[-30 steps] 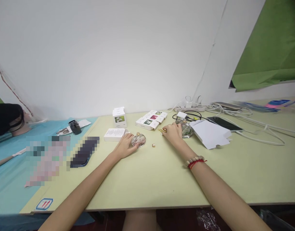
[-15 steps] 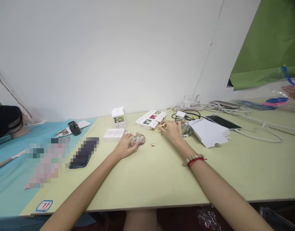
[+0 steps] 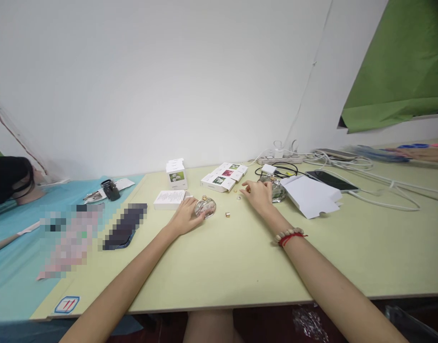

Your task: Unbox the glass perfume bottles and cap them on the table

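Pixelated patches (image 3: 66,240) unreadable; tiny gold piece (image 3: 227,215) too small to identify

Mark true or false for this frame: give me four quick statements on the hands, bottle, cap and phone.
1. The left hand touches the round glass bottle. True.
2. The gold cap sits on that bottle. False: it lies on the table, apart from the bottle, between the two hands.
3. The right wrist wears a bracelet of beads and red cord. True.
4. The right hand holds the dark phone. False: the phone lies flat on the table beyond the white card, and the hand is beside a second glass bottle.
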{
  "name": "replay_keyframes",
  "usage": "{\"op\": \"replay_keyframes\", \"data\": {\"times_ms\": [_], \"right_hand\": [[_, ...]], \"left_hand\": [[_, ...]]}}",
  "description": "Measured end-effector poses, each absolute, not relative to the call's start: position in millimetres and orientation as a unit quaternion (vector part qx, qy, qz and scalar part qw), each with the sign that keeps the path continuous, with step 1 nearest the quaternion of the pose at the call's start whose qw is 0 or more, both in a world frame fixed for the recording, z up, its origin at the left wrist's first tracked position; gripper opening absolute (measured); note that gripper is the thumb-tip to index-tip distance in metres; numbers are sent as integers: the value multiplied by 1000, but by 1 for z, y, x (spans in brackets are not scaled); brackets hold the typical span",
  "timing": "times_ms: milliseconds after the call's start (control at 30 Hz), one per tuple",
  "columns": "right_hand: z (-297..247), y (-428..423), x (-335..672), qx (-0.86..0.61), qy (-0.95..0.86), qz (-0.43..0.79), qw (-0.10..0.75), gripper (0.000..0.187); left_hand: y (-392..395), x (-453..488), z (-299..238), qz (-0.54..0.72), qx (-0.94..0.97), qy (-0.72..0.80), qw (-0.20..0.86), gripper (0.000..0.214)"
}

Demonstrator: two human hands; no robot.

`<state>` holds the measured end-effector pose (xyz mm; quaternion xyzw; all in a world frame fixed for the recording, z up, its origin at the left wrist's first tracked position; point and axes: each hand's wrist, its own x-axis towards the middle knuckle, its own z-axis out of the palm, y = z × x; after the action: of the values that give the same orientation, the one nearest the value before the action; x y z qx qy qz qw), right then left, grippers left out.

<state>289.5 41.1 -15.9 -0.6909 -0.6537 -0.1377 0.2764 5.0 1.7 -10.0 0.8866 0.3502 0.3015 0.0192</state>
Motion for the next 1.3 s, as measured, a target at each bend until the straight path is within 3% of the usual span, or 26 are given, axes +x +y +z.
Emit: {"op": "replay_keyframes", "data": {"times_ms": [167,333,800,1133,1300], "right_hand": [[-12,38,288,-674,-651,-124,326,25],[-10,34,285,-695,-654,-112,279,20],[-2,29,274,-717,-649,-120,223,36],[-9,30,266,-705,-660,-104,238,41],[-14,31,263,-698,-659,-61,275,29]], "left_hand": [[1,5,-9,293,890,349,18,19],[1,5,-8,289,891,349,18,18],[2,5,-10,296,891,345,13,17],[2,5,-9,288,894,343,12,17],[2,6,-8,287,894,344,12,18]]}}
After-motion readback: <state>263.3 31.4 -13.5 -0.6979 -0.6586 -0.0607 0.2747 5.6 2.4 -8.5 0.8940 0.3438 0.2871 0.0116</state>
